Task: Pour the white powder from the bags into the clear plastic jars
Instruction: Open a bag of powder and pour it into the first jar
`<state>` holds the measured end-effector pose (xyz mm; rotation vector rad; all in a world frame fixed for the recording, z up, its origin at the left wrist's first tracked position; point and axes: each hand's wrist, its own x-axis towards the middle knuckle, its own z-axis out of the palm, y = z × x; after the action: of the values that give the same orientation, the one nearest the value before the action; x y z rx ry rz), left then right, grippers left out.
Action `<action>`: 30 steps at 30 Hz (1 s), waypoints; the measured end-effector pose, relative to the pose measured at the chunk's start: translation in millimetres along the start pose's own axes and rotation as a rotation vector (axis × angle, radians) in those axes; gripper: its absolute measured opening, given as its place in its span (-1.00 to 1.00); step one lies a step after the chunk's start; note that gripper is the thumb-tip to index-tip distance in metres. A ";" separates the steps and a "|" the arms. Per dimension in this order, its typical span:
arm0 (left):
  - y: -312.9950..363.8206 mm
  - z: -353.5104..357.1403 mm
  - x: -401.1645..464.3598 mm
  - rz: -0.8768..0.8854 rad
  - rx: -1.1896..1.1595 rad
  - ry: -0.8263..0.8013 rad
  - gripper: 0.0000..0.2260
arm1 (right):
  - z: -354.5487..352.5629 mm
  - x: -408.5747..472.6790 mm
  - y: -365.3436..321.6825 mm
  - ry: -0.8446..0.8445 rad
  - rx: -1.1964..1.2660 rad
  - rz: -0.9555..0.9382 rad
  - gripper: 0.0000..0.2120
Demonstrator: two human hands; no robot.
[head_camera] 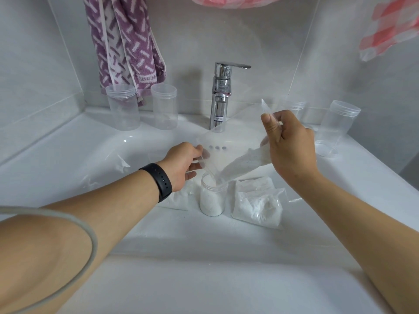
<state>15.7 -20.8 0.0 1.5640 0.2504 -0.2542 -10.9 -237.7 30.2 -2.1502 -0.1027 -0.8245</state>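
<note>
Powder runs from the bag you pinch with left hand and right hand into the mostly full jar in the sink, full bags and empty jars left.

Jar in the sink: stood in the basin before the tap, under the bag you held.
Spare bags: one right of it, one left.
Empty jars: two behind left of the tap, others behind right.
Towel: hung behind the left pair.
</note>
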 end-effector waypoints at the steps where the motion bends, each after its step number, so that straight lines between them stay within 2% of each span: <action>1: -0.3 -0.5 -0.2 0.002 0.000 -0.001 -0.77 | 0.5 0.0 0.6 0.002 0.006 0.000 -0.65; 30: -0.3 0.4 0.3 0.015 0.005 -0.005 -0.78 | -1.6 1.9 0.8 0.004 0.015 0.009 -0.67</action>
<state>15.9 -21.2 -0.4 1.5699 0.2348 -0.2470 -10.0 -239.8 31.5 -2.1340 -0.0966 -0.8201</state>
